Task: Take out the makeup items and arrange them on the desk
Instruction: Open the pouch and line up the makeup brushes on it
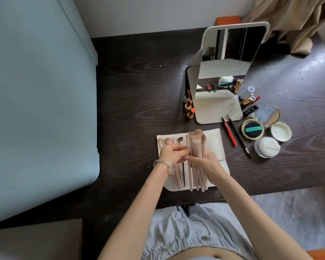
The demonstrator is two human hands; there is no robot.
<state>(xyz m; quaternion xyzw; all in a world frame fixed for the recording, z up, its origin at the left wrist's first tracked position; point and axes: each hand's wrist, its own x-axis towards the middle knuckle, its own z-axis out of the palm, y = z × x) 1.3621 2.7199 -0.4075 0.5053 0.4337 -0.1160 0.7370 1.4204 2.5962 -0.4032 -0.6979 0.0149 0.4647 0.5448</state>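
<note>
Pale blue gathered skirt (186, 231) fills foreground. Above it, on dark wood-grain desk (131, 91), cream fabric brush roll (214, 145) lies unrolled. Right hand (206, 164) curls around bundle of pink-handled makeup brushes (197, 147); left hand (172, 152) pinches one thin handle. Brushes likely light, stiff, smooth; grip handles, spare soft bristles.
</note>
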